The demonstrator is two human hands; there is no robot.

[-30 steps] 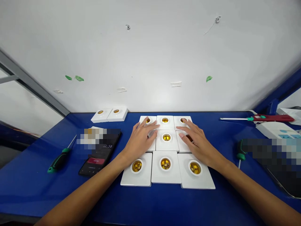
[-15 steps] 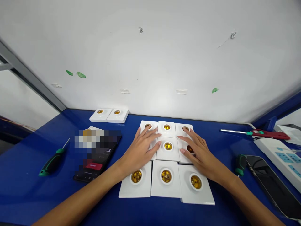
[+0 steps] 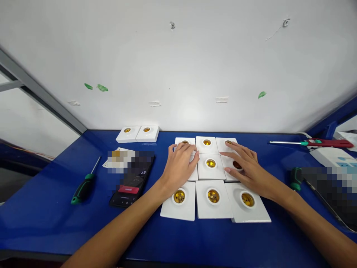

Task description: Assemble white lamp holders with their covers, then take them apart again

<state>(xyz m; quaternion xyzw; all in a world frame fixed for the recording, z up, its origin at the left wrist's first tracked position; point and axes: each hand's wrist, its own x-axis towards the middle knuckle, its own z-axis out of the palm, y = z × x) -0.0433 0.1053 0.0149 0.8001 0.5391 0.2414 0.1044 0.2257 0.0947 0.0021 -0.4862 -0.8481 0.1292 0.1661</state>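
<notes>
The left hand (image 3: 180,163) lay over the back and middle sockets of the left column, its fingers bent and drawn close together, with the thumb near the index finger. Half a second earlier those fingers had been stretched out toward the centre column. The hand hid much of what lay under it, so whether the fingers were clamped on a socket could not be told. The right hand (image 3: 247,167) spanned the back and middle sockets of the right column much as before, its fingers apart and the thumb at the middle one.

The nine sockets (image 3: 210,174) sat on the desk (image 3: 50,223) in three rows of three, brass openings up. They kept that layout from the earlier frame; the front right one (image 3: 251,214) remained skewed. Two more sockets (image 3: 148,137) stood side by side near the wall (image 3: 181,67), as before. On the phone (image 3: 128,190), well left of the block, the last digits had gone from 58 to 59. A screwdriver (image 3: 84,188) lay left of it.
</notes>
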